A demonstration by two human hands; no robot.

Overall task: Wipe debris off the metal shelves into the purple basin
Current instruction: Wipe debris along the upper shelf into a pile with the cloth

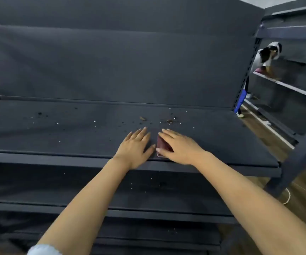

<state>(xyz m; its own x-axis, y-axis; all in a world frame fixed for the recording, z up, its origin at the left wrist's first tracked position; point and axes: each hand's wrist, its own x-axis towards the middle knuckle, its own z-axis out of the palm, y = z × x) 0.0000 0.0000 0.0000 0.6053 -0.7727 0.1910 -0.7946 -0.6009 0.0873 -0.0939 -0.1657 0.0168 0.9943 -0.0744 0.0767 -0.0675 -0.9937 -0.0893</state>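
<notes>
A dark grey metal shelf [56,137] runs across the view at chest height. Crumbs and small brown debris [168,120] lie scattered over it, thickest near the middle. My right hand [179,147] lies flat on a small reddish-purple cloth [162,144] near the shelf's front edge, fingers straight. My left hand [135,146] rests flat on the shelf just left of the cloth, fingers spread and straight. The purple basin is not in view here.
A lower shelf [148,192] below carries a few specks. At the far right stands another shelf unit [286,85] where another person [264,57] works over a pinkish basin [259,70]. Wooden floor [270,137] and a white cord [287,197] lie to the right.
</notes>
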